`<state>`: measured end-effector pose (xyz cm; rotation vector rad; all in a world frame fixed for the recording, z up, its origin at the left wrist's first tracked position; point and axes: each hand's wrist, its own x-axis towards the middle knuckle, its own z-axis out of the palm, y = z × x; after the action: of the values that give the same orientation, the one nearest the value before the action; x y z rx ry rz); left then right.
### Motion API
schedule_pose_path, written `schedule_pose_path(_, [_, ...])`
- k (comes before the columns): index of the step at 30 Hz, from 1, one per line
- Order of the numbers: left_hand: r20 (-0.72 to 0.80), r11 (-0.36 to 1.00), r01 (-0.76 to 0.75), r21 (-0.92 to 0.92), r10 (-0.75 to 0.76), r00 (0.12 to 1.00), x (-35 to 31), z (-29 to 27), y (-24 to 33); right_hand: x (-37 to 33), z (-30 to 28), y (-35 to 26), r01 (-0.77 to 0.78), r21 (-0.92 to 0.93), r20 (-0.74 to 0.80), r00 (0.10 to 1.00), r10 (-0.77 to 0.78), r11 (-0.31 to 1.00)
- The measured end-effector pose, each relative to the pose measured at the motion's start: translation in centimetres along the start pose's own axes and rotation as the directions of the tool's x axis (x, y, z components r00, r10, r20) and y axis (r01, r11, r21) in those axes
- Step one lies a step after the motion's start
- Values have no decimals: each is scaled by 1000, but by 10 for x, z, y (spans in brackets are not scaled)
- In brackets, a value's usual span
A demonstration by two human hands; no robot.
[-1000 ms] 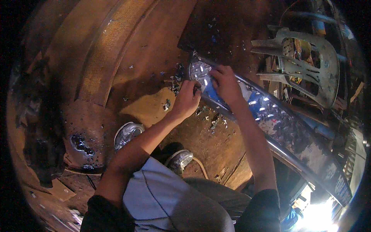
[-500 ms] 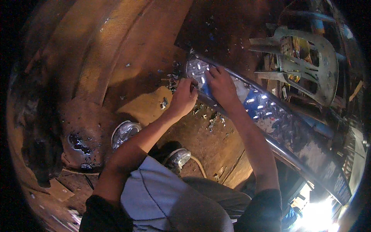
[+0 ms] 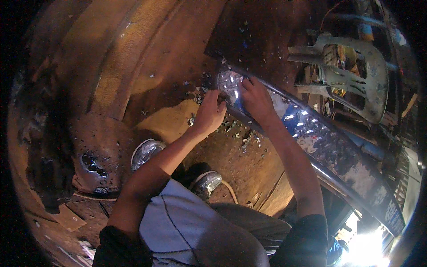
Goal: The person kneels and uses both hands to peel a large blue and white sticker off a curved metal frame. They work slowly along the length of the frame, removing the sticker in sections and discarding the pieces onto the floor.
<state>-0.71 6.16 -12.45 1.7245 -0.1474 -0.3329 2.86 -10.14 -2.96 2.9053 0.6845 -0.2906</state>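
Observation:
A long dark panel with shiny rims slants from the upper middle down to the right. Blue patches, pale scuffed areas and rows of bright raised marks cover its face. At the panel's far left end, my left hand has its fingers curled at the near rim, thumb and fingertips close together. Just right of it, my right hand lies over the panel's face with its fingers bent down and bunched. What those fingertips pinch, if anything, is hidden beneath the hand.
Small pale and dark flakes litter the brown floor by the panel. A grey-green plastic chair lies tipped at the right, beside stacked scraps. My shoes are below my hands. A bright light glares at lower right.
The whole view has shifted slightly. Both hands stay at the same end of the panel, with only a small movement of the right fingers.

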Motion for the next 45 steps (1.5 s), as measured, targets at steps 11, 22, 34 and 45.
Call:
schedule_pose_path(11, [32, 996, 10, -93, -7, 999, -1, 5, -2, 6, -9, 14, -300, 433, 25, 947, 321, 850])
schedule_pose_path(22, [33, 997, 29, -68, -27, 999, 0, 3, -3, 3, -3, 3, -163, 162, 27, 987, 160, 973])
schedule_pose_path(34, [33, 990, 57, -129, -53, 998, 0, 6, -7, 4, -14, 19, -243, 488, 32, 965, 262, 838])
schedule_pose_path(45, [84, 994, 88, -60, -83, 993, 4, -1, -9, 12, -9, 10, -152, 152, 80, 987, 141, 977])
